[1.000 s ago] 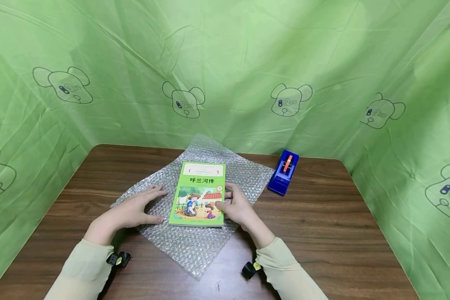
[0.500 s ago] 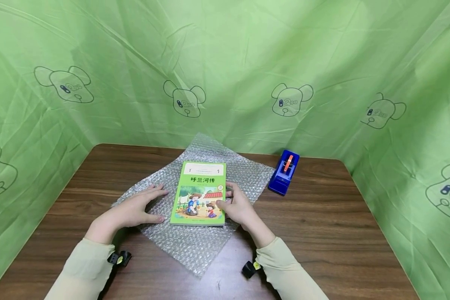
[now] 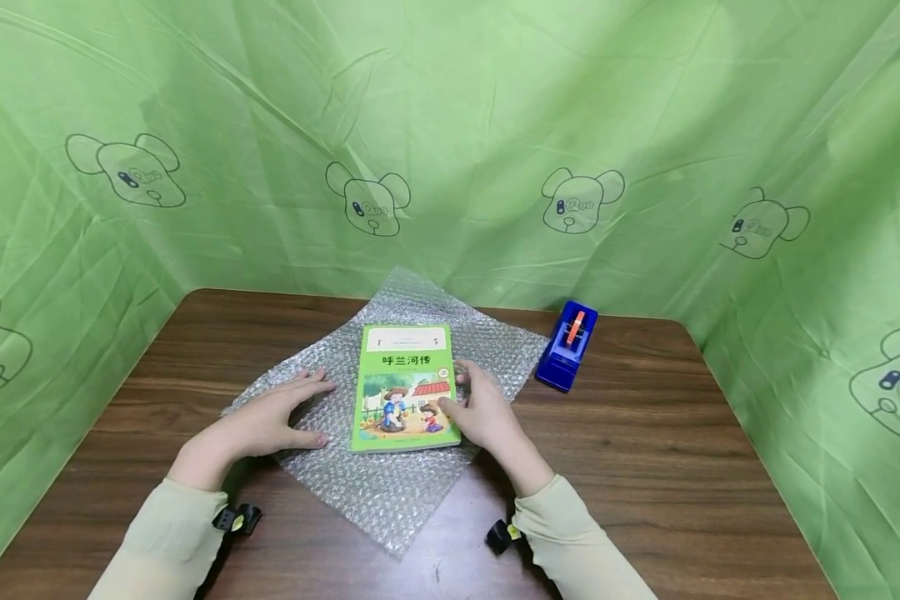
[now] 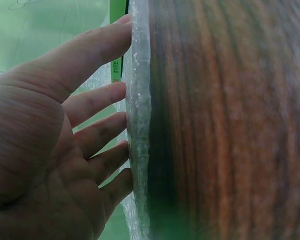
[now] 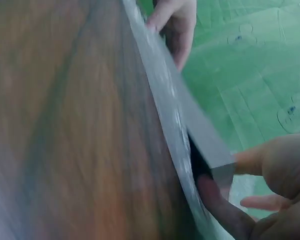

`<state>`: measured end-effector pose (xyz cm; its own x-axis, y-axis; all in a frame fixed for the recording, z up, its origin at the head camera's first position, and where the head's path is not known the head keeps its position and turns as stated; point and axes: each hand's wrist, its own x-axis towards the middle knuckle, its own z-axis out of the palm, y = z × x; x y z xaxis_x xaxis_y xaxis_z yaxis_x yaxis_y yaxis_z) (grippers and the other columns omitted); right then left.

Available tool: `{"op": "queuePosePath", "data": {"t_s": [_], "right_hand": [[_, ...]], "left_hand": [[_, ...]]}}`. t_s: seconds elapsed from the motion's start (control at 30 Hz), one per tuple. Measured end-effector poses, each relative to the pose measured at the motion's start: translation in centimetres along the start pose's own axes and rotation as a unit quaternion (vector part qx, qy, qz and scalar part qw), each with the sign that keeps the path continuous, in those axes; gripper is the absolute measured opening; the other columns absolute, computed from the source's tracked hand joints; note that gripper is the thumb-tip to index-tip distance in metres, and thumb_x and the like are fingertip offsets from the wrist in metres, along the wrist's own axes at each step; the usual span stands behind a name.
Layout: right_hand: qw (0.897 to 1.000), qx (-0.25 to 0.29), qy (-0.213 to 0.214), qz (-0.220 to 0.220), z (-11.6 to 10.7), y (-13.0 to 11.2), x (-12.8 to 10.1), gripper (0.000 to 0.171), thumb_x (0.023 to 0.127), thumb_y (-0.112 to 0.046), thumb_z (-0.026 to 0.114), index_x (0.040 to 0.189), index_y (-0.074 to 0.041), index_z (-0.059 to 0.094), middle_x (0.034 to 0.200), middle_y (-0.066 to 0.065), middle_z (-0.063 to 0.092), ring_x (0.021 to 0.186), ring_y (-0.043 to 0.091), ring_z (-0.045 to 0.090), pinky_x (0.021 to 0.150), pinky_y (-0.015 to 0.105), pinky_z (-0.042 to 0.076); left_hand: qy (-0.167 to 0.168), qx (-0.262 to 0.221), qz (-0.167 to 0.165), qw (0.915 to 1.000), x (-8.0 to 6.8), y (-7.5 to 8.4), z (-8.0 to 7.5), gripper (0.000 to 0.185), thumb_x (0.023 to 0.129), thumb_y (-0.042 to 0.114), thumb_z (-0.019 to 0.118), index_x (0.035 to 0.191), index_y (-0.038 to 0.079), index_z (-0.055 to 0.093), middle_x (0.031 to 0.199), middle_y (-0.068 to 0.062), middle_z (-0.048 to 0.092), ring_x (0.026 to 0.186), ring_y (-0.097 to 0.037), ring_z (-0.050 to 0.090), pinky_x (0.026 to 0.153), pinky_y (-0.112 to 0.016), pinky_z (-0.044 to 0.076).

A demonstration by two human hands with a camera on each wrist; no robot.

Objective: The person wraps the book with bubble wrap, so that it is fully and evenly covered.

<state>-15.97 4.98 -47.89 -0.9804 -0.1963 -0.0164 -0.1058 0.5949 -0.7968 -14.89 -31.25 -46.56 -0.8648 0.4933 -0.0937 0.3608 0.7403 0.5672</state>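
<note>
A green children's book point(image 3: 405, 388) lies on a sheet of bubble wrap point(image 3: 390, 492) spread over the wooden table point(image 3: 645, 467). The right hand point(image 3: 482, 407) grasps the book's right edge, thumb on the cover. Left of the book, the left hand point(image 3: 277, 417) rests flat and relaxed on the wrap. A blue tape dispenser point(image 3: 567, 345) stands right of the book.

Book point(image 3: 404, 387) now turned slightly on the bubble wrap point(image 3: 378, 492) (near end swung right) under the right hand point(image 3: 482, 412).

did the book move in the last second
Yes. The book has turned, its near end swinging right toward the tape dispenser side, in the right hand.
</note>
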Motion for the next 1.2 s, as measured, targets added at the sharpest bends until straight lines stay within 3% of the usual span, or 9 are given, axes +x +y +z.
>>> {"op": "queuePosePath", "data": {"t_s": [0.13,0.53,0.8,1.0,1.1,1.2], "right_hand": [[0.999,-0.032,-0.005,0.003,-0.7,0.1,0.0,0.083,0.089,-0.026,0.093,0.158,-0.001,0.053,0.126,0.016,0.075,0.075,0.012,0.070,0.073,0.034,0.063],[1.000,-0.001,-0.019,-0.006,-0.3,0.0,-0.2,0.088,0.085,-0.020,0.097,0.157,0.001,0.052,0.122,0.016,0.075,0.076,0.011,0.072,0.068,0.028,0.063],[1.000,-0.005,-0.027,-0.012,-0.2,0.2,0.0,0.077,0.085,-0.023,0.097,0.148,0.003,0.062,0.118,0.013,0.076,0.075,0.011,0.068,0.061,0.029,0.061],[0.998,-0.050,-0.036,0.001,-1.2,-0.1,-0.3,0.074,0.086,-0.033,0.096,0.147,-0.004,0.065,0.113,0.004,0.077,0.080,0.013,0.065,0.072,0.034,0.058],[0.998,-0.052,-0.034,-0.026,-1.8,0.0,-0.2,0.068,0.085,-0.032,0.097,0.142,-0.006,0.070,0.112,0.004,0.078,0.090,0.015,0.070,0.081,0.037,0.060],[0.994,-0.046,-0.046,-0.091,-2.4,0.0,-0.3,0.060,0.086,-0.026,0.096,0.138,-0.007,0.073,0.120,0.008,0.075,0.102,0.023,0.073,0.087,0.041,0.063]], "left_hand": [[-0.001,-0.002,-0.001,1.0000,0.0,-0.1,0.0,0.086,0.091,0.041,0.090,0.160,0.004,0.054,0.174,-0.028,0.032,0.159,-0.057,0.025,0.124,-0.076,0.024],[-0.004,-0.001,-0.007,1.0000,0.0,0.1,-0.1,0.086,0.091,0.041,0.090,0.160,0.004,0.054,0.173,-0.029,0.032,0.159,-0.057,0.026,0.124,-0.076,0.026],[-0.004,-0.001,-0.009,1.0000,0.1,0.2,-0.1,0.085,0.092,0.040,0.090,0.160,0.004,0.054,0.174,-0.028,0.031,0.159,-0.057,0.026,0.124,-0.076,0.025],[-0.003,-0.001,-0.009,1.0000,0.0,0.3,-0.1,0.085,0.092,0.039,0.090,0.160,0.004,0.054,0.173,-0.029,0.032,0.159,-0.057,0.026,0.124,-0.076,0.025],[-0.003,-0.001,-0.010,0.9999,0.0,0.3,-0.1,0.084,0.092,0.039,0.090,0.160,0.004,0.054,0.173,-0.029,0.032,0.159,-0.057,0.026,0.124,-0.076,0.024],[-0.003,-0.002,-0.010,0.9999,0.0,0.2,-0.1,0.084,0.092,0.039,0.090,0.160,0.004,0.054,0.174,-0.028,0.031,0.159,-0.057,0.025,0.124,-0.076,0.024]]}}
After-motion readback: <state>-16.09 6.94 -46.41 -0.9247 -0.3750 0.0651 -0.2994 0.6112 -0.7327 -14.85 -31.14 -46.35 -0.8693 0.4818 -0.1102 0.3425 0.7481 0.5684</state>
